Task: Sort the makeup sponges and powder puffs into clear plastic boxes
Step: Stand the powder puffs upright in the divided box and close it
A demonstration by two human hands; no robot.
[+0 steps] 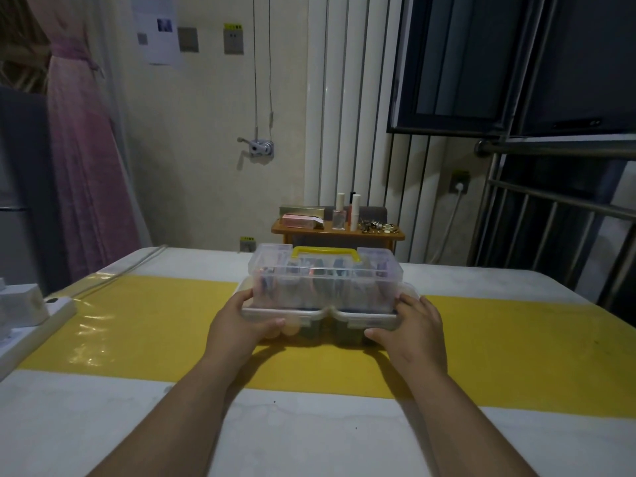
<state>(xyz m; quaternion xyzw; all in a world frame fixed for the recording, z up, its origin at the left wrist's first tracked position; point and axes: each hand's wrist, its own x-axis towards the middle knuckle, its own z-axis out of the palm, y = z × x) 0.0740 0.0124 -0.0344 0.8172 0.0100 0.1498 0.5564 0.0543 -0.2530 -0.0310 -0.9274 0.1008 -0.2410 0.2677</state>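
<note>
Glossy mat [137,325], seemingly stacked clear boxes [325,287]

Standing beside this person, you see both forearms bare from the wrist to where the view cuts them off, full and rounded, thickening evenly toward the elbow. The left hand [237,321] is bare too, with a broad, smooth back, shortish fingers and a thumbnail trimmed close to the tip. The right hand [416,328] matches it, bare and broad, with soft knuckles showing as shallow dimples across its back and faint creases where it meets the wrist.
</note>
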